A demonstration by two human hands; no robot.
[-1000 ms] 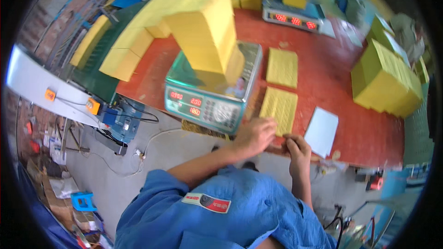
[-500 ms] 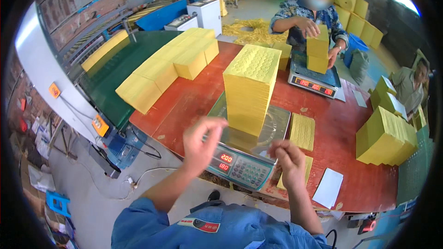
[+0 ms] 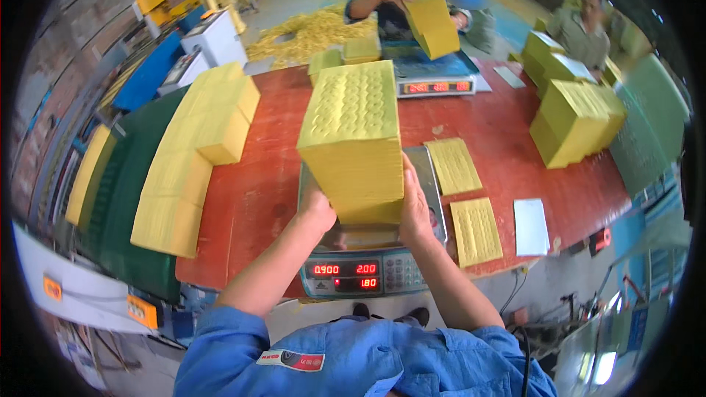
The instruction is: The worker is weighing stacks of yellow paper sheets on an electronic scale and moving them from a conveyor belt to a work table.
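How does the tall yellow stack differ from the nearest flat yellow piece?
The stack is a high block; the piece looks thin. The left hand and right hand hold the stack; neither touches the piece. The stack is above the scale; the piece lies on the red table. Both are yellow with patterned tops.

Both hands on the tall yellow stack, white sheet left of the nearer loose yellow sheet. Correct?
Not quite: the head view shows the white sheet right of the nearer loose yellow sheet. The left hand and right hand are indeed on the tall yellow stack.
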